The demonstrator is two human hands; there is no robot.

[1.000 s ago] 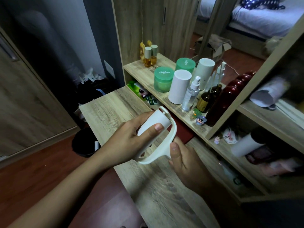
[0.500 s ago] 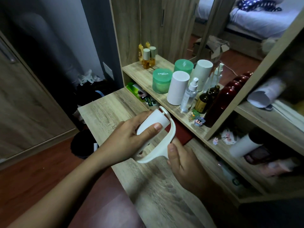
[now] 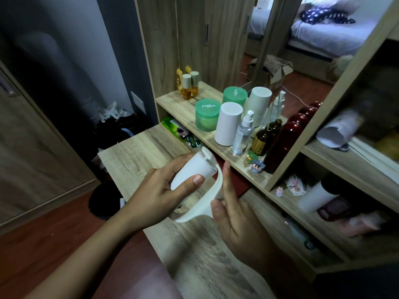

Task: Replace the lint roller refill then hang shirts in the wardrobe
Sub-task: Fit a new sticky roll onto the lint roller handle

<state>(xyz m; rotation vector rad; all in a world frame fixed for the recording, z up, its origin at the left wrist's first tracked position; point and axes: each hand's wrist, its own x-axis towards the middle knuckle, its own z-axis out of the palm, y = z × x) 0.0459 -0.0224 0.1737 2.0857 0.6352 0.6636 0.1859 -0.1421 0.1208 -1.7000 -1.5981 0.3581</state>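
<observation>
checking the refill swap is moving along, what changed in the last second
The right hand raised its forefinger up along the curved arm of the lint roller; earlier it was hidden below the handle. The left hand keeps gripping the roll; the shelf bottles are unchanged.

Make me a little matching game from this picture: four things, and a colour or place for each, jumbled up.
Things:
1. lint roller
2. front jar
3. spray bottle
4. short labelled bottle

Matches:
a. clear
b. brown glass
c. gripped by the left hand
d. green

Pairs: 1-c, 2-d, 3-a, 4-b
</observation>
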